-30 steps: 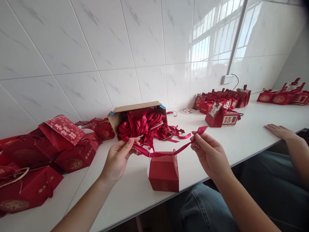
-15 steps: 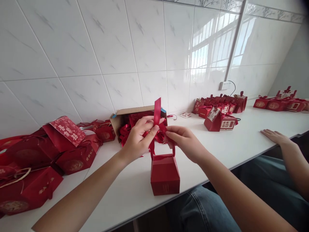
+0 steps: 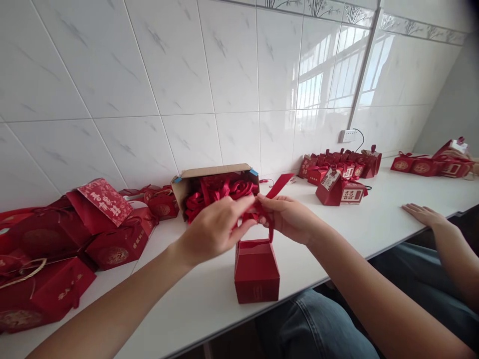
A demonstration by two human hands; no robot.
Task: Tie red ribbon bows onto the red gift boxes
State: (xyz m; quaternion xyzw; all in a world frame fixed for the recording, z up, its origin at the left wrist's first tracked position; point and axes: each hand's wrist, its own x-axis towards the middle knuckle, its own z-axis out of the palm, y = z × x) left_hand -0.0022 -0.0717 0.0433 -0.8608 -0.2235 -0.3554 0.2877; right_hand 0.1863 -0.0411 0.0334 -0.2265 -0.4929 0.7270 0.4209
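A small red gift box [image 3: 257, 274] stands upright near the table's front edge. From its top a red ribbon [image 3: 280, 185] rises to my two hands, its loose end sticking out to the upper right. My right hand [image 3: 290, 219] pinches the ribbon between thumb and fingers above the box. Reaching in from the other side, my left hand [image 3: 215, 227] has its thumb and fingers around the ribbon at the same spot; its fingertips partly hide the crossing. Behind the hands, an open cardboard box [image 3: 178, 199] lies on its side, full of red ribbons [image 3: 224, 189].
Several red gift boxes [image 3: 119, 244] are piled at the left. More boxes [image 3: 340, 187] stand by the wall at the right, with another group [image 3: 422, 164] farther along. Another person's hand [image 3: 424, 214] rests on the white table [image 3: 381, 219]. A socket [image 3: 348, 135] is on the wall.
The ribbon's loose end has swung from pointing up to lying toward the right. My left hand has turned over, back upward, and my right hand has stayed near the same place.
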